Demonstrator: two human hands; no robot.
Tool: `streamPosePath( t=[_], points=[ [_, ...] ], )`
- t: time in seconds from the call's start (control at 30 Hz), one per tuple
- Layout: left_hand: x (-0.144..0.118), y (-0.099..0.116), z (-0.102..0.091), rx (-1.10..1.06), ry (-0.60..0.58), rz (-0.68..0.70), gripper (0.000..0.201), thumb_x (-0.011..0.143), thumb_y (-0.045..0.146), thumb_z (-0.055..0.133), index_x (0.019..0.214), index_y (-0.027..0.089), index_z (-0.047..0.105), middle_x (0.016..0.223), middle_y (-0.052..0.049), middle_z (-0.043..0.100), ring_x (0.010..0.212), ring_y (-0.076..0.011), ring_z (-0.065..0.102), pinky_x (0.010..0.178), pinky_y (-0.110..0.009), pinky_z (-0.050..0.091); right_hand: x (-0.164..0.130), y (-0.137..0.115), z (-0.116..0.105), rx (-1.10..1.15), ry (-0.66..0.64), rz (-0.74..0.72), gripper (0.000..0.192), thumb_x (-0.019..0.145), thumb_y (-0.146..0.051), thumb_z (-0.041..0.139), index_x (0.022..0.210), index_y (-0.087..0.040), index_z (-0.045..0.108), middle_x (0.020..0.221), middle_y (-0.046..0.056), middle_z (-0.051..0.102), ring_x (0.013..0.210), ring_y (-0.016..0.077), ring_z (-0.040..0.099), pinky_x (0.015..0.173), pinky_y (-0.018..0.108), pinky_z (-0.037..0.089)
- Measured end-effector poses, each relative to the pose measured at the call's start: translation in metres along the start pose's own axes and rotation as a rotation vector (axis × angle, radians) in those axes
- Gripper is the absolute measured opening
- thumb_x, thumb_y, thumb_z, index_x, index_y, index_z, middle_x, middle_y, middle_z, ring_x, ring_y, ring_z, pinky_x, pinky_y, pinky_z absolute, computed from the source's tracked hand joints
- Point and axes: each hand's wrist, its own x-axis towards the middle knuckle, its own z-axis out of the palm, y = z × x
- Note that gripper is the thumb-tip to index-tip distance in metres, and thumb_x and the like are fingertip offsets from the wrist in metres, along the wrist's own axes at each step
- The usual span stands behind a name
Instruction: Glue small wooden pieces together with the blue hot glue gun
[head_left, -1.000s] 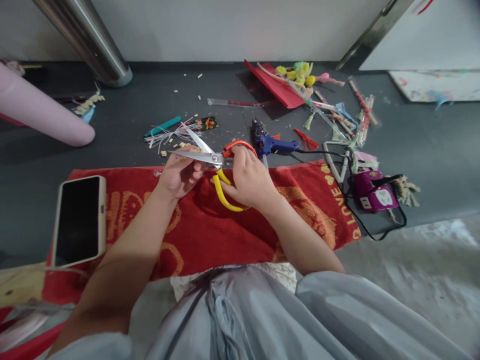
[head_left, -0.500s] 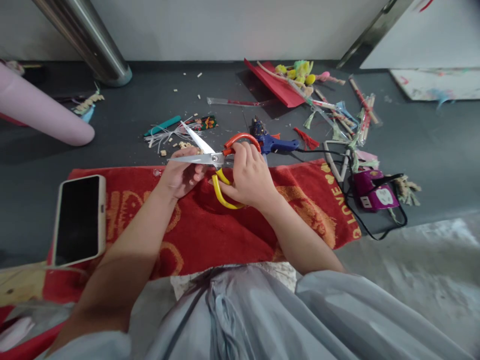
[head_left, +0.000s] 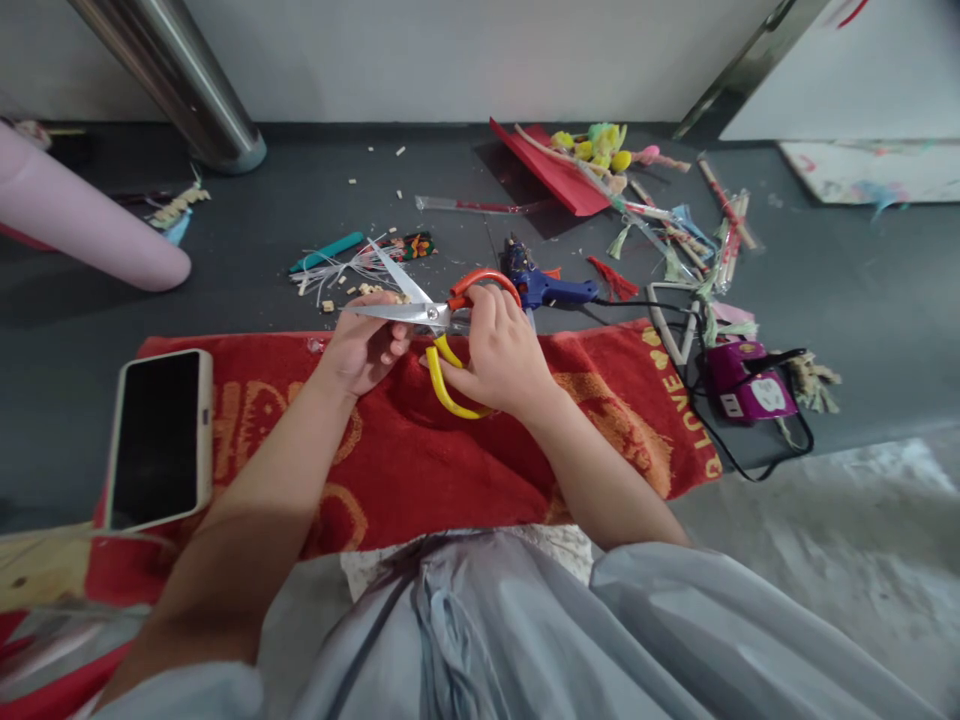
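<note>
My right hand [head_left: 508, 350] grips the scissors [head_left: 433, 314] by their orange-red and yellow handles. The blades stand apart and point left, across my left hand [head_left: 366, 345]. That hand is curled, palm partly upward, with its fingers behind the lower blade. Whatever it pinches is too small or hidden to make out. Beyond its fingertips lie small pale wooden bits [head_left: 370, 289] on the dark tabletop. Both hands are above a red towel [head_left: 427, 470].
A blue glue gun [head_left: 551, 288] lies just beyond my right hand, its black cord running right to a purple box [head_left: 750, 380]. A teal pen [head_left: 327, 252] and white strings [head_left: 352, 265] lie farther back. At left are a phone [head_left: 160, 440] and a pink cylinder [head_left: 90, 215].
The scissors have shifted slightly right, and the lower blade's tip has risen a little over my left hand. Both hands stay almost in place.
</note>
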Motion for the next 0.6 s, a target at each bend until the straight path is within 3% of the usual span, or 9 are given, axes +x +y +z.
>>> streamPosePath(
  t=[0.27,0.6],
  points=[
    [0.0013,0.0022,0.0079,0.068,0.107,-0.055,0.032,0.078,0.035,0.072,0.067,0.017,0.048,0.048,0.006,0.052,0.037,-0.0046,0.049,0.032,-0.012,0.029,0.0004,0.0017,0.0008,0.011,-0.018,0.029,0.071,0.087,-0.068,0.040,0.123,-0.007,0.042,0.115,0.022,0.056,0.109,0.0349,0.054,0.097,0.052,0.046],
    [0.0027,0.0000,0.0075,0.134,0.101,-0.036,0.030,0.081,0.036,0.070,0.066,0.015,0.055,0.052,0.004,0.054,0.040,-0.0040,0.051,0.034,-0.011,0.033,0.0012,0.0038,0.0029,0.069,-0.016,0.033,0.071,0.087,-0.069,0.040,0.120,-0.007,0.044,0.111,0.021,0.058,0.106,0.0330,0.056,0.093,0.049,0.048]
  ],
)
